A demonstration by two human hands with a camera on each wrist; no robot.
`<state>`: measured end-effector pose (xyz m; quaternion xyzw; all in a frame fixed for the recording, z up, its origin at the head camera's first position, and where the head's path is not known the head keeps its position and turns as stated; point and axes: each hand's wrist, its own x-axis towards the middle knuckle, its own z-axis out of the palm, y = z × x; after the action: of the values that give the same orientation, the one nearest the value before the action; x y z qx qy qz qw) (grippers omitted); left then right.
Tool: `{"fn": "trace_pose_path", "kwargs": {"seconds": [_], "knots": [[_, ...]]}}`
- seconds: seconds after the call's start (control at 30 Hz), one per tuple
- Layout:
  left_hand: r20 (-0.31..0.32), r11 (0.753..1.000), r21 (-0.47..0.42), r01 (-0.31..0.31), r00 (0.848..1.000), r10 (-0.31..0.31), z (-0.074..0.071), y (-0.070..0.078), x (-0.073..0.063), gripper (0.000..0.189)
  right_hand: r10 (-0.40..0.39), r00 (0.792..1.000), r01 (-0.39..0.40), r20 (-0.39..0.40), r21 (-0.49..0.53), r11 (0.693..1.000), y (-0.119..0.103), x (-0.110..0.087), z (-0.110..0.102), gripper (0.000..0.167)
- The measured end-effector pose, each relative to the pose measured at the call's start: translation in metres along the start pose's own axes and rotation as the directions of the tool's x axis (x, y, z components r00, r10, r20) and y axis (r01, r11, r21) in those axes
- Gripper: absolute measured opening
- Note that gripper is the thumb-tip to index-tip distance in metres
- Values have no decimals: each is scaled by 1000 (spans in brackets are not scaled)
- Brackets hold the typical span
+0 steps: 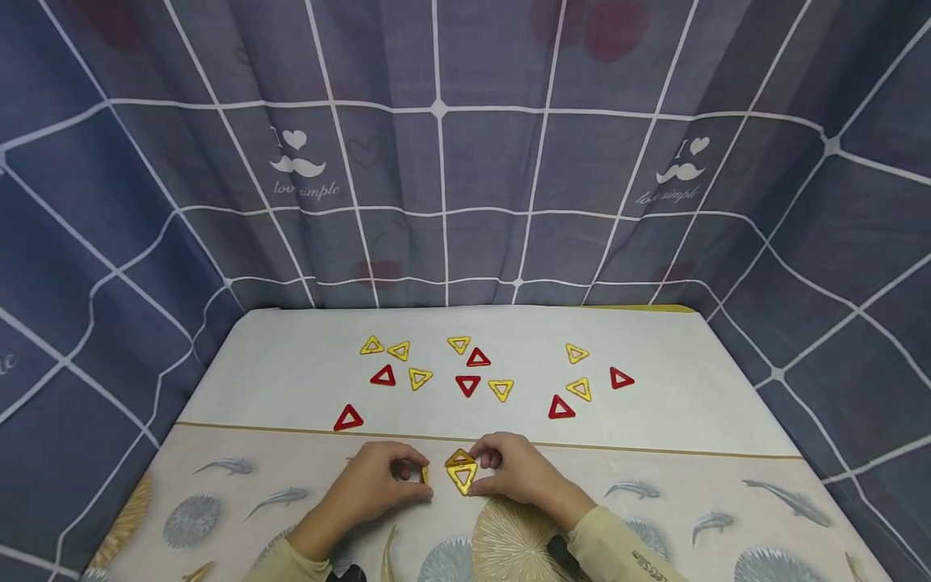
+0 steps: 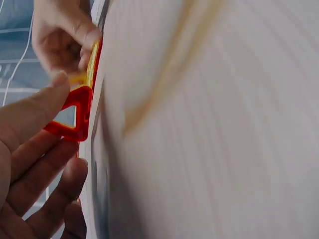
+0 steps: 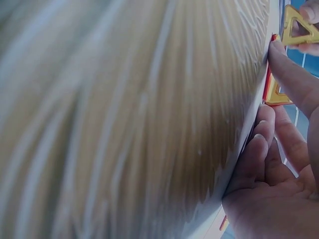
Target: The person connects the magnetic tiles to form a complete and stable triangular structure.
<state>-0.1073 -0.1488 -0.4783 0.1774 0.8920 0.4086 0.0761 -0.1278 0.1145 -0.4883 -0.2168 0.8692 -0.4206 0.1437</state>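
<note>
Yellow and red triangular frames are lying scattered across a white surface (image 1: 291,372): seven are showing yellow (image 1: 502,382) and six are showing red (image 1: 468,379), thirteen in all. Nearer the person, three more triangles are sitting at the two hands, over a pale patterned cloth (image 1: 291,461) that is bearing printed fish and round, shell-like shapes.

The left hand (image 1: 378,477) is pinching a single triangle (image 1: 425,475) on edge between thumb and fingertips, the gap closing to the piece itself; its other fingers are curling loosely. This triangle is showing a red face to the left wrist camera and a yellow one to the right.

The right hand (image 1: 516,473) is gripping a flat triangle (image 1: 462,466), yellow above and red beneath, thumb and forefinger spreading apart to span its right side. Against its far edge, a raised yellow triangle (image 1: 452,461) is touching it. The left hand's piece is staying just apart from this pair.

Behind, a blue-grey curtain (image 1: 494,162) with white grid lines is carrying "I", a heart, a moustache and "love simple", printed twice. Small lettering is running along the right sleeve (image 1: 618,546), too small to read surely.
</note>
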Motion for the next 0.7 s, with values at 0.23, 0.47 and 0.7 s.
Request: {"fn": "trace_pose_path", "kwargs": {"seconds": [0.23,0.47,0.7], "knots": [[-8,999,0,-39,999,39,14,11,9,30,-3,1000,3,-2,7,1000,1,-1,1,37],[-39,999,28,-37,999,38,21,14,13,28,-5,1000,5,0,5,1000,2,-1,0,37],[-56,999,30,-40,998,42,25,17,15,28,-17,1000,17,-4,-3,1000,3,0,0,37]]}}
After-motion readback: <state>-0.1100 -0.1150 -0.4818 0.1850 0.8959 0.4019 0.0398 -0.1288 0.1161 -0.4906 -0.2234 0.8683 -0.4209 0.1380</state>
